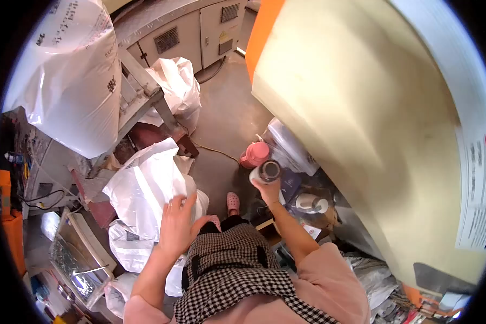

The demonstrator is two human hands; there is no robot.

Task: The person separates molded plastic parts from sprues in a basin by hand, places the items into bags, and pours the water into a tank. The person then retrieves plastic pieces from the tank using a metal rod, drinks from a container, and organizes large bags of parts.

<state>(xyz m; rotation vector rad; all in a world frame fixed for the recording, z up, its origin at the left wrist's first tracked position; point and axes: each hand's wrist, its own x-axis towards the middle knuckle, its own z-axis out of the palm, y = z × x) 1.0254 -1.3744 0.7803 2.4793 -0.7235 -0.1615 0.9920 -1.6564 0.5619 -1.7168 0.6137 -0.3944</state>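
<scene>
White plastic sacks point(146, 189) crowd the concrete floor at left, beside a metal bench. Above them the person's left hand point(177, 224) hovers empty, fingers spread. To its right, the right hand point(268, 190) wraps its fingers around an open cylindrical bottle point(265, 172), held upright near a pink lidded cup point(254, 154). A large cream-coloured roll point(362, 124) fills the right side.

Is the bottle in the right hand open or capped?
Open: the bottle, gripped in the right hand, shows a dark round mouth facing the camera with no cap on it. Whether it is full cannot be told.
</scene>
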